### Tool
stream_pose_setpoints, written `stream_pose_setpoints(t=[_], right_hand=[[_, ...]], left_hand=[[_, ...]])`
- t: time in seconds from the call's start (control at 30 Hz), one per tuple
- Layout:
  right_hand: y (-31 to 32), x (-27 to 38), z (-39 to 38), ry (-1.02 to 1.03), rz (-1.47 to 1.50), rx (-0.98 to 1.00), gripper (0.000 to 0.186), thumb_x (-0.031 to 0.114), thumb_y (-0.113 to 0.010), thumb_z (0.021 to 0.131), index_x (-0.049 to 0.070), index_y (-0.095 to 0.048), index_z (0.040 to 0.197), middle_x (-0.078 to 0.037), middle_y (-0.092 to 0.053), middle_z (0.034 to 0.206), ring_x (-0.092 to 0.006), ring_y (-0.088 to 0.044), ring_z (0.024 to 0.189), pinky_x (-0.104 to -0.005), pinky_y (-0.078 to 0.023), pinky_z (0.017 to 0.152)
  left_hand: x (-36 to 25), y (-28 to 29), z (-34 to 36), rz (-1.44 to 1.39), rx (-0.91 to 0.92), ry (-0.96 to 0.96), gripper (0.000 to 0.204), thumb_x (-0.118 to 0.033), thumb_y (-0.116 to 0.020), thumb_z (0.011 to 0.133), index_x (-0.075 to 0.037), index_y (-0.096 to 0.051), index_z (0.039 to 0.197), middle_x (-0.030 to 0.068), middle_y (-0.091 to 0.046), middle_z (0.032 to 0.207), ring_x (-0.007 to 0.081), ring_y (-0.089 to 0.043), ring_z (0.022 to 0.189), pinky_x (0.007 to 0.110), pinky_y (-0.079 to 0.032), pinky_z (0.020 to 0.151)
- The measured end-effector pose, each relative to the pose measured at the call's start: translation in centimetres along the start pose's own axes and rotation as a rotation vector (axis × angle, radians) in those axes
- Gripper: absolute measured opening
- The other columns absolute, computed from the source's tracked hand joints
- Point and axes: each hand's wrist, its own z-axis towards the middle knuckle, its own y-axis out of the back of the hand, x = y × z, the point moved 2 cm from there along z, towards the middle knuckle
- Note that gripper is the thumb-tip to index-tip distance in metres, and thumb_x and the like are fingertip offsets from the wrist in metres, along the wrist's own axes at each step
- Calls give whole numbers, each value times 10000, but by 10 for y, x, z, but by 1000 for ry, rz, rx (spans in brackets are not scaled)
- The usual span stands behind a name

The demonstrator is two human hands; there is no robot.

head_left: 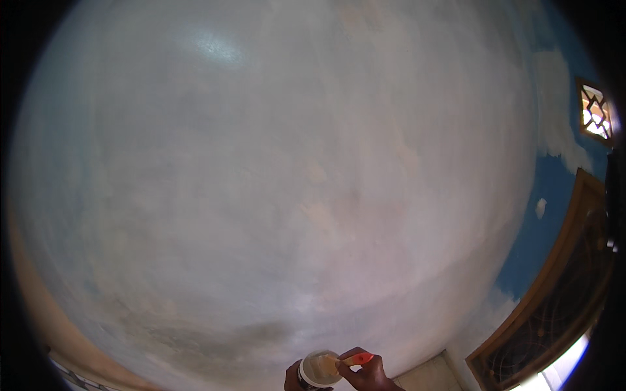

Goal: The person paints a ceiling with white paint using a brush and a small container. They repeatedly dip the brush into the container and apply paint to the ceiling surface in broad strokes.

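Note:
Low in the picture, my left hand (292, 377) wraps round the side of a small white tub (304, 373). The tub is tilted so that its round mouth shows, with a beige or cream colour inside. In my right hand (370, 374) is a paintbrush (357, 359) with a red and pale wooden handle, gripped between thumb and fingers. Its bristle end reaches into the tub's mouth; how deep it goes I cannot make out. Behind both hands rises a wide wall (261, 163) with patchy, streaky white and greyish paint, bluish toward the left.
On the right, a blue wall (544, 238) carries rough white patches. A dark panel in a brown wooden frame (546, 287) stands there, with a small latticed opening (595, 112) above it. A tan strip (55, 326) curves along the lower left.

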Motion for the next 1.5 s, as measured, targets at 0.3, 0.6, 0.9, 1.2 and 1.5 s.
stream_pose_setpoints(t=[0.3, 0.6, 0.9, 1.2, 1.5], right_hand=[[-17, 0, -1, 135, -34, 60, 135, 69, -752, 877, -4, -665, 951, -86, -699, 836, -160, -674, 764, -323, -567, 650], [-14, 14, 5, 30, -6, 67, 112, 59, -730, 875, -23, -677, 928, -108, -696, 833, -167, -670, 759, -313, -565, 646], [-12, 14, 6, -513, 713, -131, 139, 130, -628, 925, 0, -648, 970, -101, -684, 849, -224, -696, 771, -372, -593, 686], [6, -45, 21, -699, 1207, -96, 123, 142, -613, 944, 34, -661, 976, -128, -696, 909, -278, -671, 859, -430, -566, 782], [8, -58, 25, -388, 1745, 163, 101, 169, -622, 955, 71, -629, 932, -2, -624, 754, -135, -673, 813, -374, -574, 779]], left_hand=[[-7, 20, -21, 100, -113, -55, 987, -119, -936, 598, -18, -400, 1421, 158, -573, 1318, 264, -576, 1214, 430, -493, 998], [18, 21, -24, -145, -119, -8, 1067, -132, -944, 616, -30, -317, 1474, 173, -521, 1377, 293, -549, 1252, 451, -492, 1014], [-38, 19, -19, 82, -217, -21, 1077, -263, -977, 572, -3, -383, 1432, 187, -582, 1311, 303, -579, 1210, 444, -509, 983], [-52, -1, 5, 94, -160, 149, 1033, -227, -970, 573, -13, -406, 1410, 172, -613, 1278, 271, -616, 1152, 427, -526, 957], [-46, -19, 23, -40, -113, 272, 1011, -180, -963, 569, -27, -401, 1395, 153, -614, 1272, 254, -620, 1134, 415, -528, 944]])
